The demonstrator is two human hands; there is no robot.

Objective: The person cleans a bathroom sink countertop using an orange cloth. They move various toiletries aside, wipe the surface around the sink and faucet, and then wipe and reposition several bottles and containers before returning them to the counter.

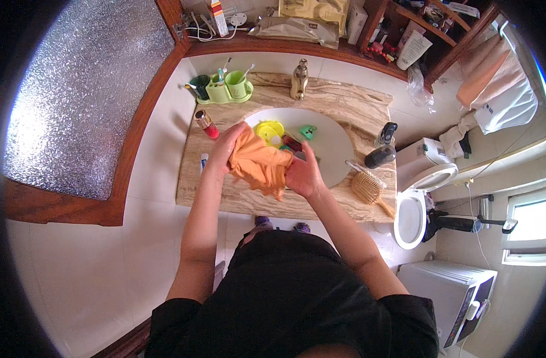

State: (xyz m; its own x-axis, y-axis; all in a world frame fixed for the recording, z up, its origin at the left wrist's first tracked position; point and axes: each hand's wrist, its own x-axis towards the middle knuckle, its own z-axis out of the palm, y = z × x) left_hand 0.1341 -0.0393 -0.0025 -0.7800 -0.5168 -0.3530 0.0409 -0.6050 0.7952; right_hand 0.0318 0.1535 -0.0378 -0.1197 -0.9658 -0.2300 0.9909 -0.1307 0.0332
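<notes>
An orange cloth hangs bunched between my two hands over the front left of the white sink basin. My left hand grips its left side. On the right, my right hand holds the cloth's other side, with the thumb raised. Inside the basin behind the cloth lie a yellow plastic item, a small green item with a dark pattern and a dark red item, partly hidden by the cloth and my right hand. The metal faucet stands at the back.
On the marble-patterned countertop are a green toothbrush holder, a red bottle and a small tube at left. A hairbrush and dark bottles are at right. A wooden cabinet overhangs the back; a toilet stands right.
</notes>
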